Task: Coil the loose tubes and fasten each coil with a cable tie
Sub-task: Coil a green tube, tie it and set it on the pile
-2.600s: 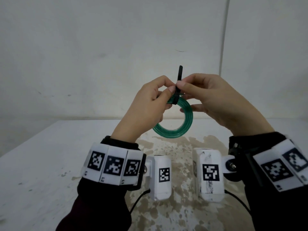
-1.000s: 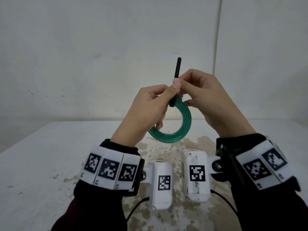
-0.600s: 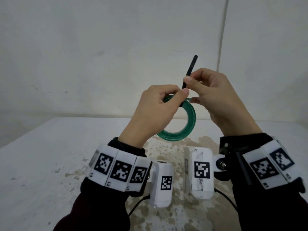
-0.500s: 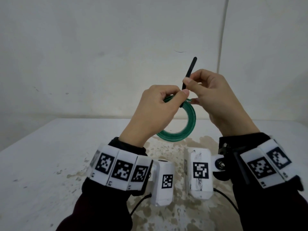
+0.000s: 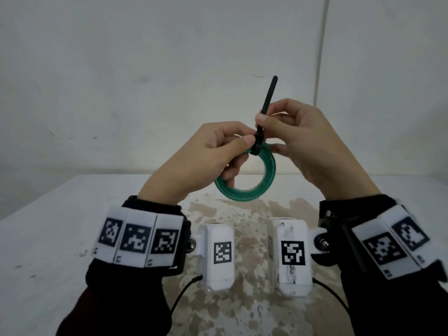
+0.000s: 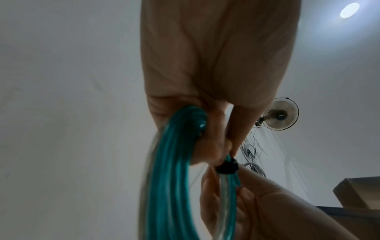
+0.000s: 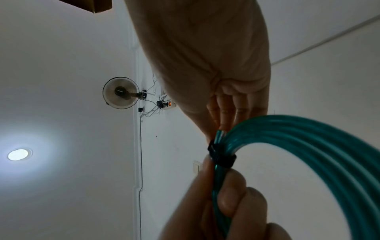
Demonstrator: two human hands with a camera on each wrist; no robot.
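Nearest the camera, a stained table (image 5: 60, 226) lies below the raised wrists. Above it, the green tube coil (image 5: 254, 187) is held in the air by the left hand (image 5: 194, 166), its thumb and fingers curled round the top of the coil, apparently so that the turns are kept bunched. There the black cable tie (image 5: 257, 144) is wrapped around the bundle. Its tail is pinched between the fingertips of the right hand (image 5: 310, 146) and points upward, presumably for tightening. Beyond stands a pale wall (image 5: 145, 69).
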